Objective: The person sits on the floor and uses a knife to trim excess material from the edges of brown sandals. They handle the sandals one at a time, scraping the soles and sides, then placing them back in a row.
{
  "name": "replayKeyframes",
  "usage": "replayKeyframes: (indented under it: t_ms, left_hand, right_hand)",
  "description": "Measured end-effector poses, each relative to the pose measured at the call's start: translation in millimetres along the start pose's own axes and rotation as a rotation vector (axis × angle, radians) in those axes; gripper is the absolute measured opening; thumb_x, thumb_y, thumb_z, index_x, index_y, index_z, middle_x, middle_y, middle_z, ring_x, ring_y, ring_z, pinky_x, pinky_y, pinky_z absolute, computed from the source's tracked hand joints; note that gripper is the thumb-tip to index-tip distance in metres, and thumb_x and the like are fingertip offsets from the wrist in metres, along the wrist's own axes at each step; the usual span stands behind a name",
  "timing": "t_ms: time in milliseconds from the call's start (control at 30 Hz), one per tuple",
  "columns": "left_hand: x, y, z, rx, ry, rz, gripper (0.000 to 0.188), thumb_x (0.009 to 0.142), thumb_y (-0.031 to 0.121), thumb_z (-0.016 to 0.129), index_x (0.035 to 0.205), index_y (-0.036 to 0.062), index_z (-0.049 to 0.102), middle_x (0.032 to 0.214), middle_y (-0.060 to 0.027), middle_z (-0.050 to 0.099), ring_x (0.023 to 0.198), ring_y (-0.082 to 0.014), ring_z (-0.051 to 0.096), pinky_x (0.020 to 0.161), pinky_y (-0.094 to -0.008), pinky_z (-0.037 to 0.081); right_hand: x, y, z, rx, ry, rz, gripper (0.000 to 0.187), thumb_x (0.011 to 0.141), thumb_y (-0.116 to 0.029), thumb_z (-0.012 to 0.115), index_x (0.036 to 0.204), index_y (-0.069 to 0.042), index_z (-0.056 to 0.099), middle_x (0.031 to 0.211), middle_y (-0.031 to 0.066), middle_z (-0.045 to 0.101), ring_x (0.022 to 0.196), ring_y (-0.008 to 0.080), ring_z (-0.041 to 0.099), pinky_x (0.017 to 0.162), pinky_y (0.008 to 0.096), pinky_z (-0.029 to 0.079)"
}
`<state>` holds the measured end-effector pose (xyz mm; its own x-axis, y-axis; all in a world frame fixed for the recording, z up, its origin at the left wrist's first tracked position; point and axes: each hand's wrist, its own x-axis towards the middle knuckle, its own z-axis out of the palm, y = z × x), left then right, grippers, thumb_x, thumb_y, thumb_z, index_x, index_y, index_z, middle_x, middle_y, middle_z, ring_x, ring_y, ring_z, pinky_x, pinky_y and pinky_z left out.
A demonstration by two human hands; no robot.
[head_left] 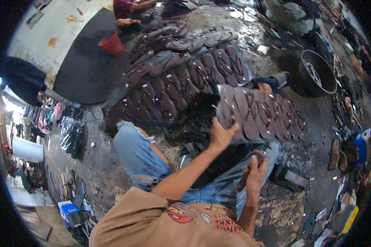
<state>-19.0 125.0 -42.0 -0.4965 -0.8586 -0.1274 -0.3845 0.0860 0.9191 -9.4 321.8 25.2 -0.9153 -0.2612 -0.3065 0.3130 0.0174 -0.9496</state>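
Observation:
In front of my knees a row of dark brown flip-flops [272, 115] lies side by side on a light sheet, their straps up. My left hand [224, 133] reaches to the near left end of this row, thumb and fingers apart, at the nearest flip-flop. Closed in front of my right thigh, my right hand [255, 169] grips a short dark tool with a brown handle [241, 181]. The fingers cover much of that tool, so its exact kind cannot be made out. Another long row of flip-flops [175, 88] runs across the floor beyond my left knee.
More flip-flops [185, 43] are heaped behind the rows. A red bucket [111, 43] stands on a large dark sheet [86, 66]. At the right are a round black tub [332, 88] and a dark box [290, 178]. Another person's arm [130, 22] shows at the top.

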Motion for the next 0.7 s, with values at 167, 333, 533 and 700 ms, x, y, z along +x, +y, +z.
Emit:
replayKeyframes:
  t_ms: [167,333,533,700]
  left_hand:
    - [21,64,-117,0.004,-0.138,-0.269,0.074,0.081,0.046,0.083,0.126,-0.0046,0.052,0.111,-0.0163,0.066,0.089,-0.0235,0.068,0.064,-0.0347,0.057]
    - [17,77,-123,-0.291,-0.248,-0.328,0.032,0.09,0.033,0.075,0.106,0.0067,0.065,0.082,-0.0011,0.066,0.063,-0.0122,0.063,0.046,-0.0298,0.046]
    - [20,82,-117,-0.34,-0.272,-0.344,0.034,0.09,0.03,0.075,0.115,0.0098,0.065,0.095,-0.0009,0.068,0.078,-0.0135,0.066,0.06,-0.0342,0.054]
    - [14,88,-117,-0.331,-0.314,-0.32,0.041,0.089,0.028,0.076,0.122,0.0087,0.062,0.096,-0.0011,0.068,0.078,-0.0138,0.067,0.058,-0.0304,0.054]
  right_hand:
    - [-44,-38,11,-0.08,-0.244,0.108,0.022,0.104,-0.023,0.057,0.119,-0.007,0.058,0.082,0.0025,0.061,0.067,0.0119,0.051,0.061,0.0289,0.044]
    - [-58,-7,36,-0.265,-0.346,0.078,0.031,0.104,-0.032,0.059,0.099,-0.002,0.057,0.076,0.0144,0.062,0.066,0.0203,0.055,0.061,0.0372,0.044]
    - [-54,6,61,-0.439,-0.308,0.037,0.036,0.103,-0.036,0.058,0.098,0.0,0.059,0.083,0.0223,0.068,0.077,0.0451,0.064,0.071,0.0529,0.047]
    - [5,13,94,-0.417,-0.27,-0.031,0.037,0.1,-0.035,0.062,0.099,0.002,0.063,0.092,0.0263,0.069,0.086,0.0515,0.063,0.077,0.0567,0.048]
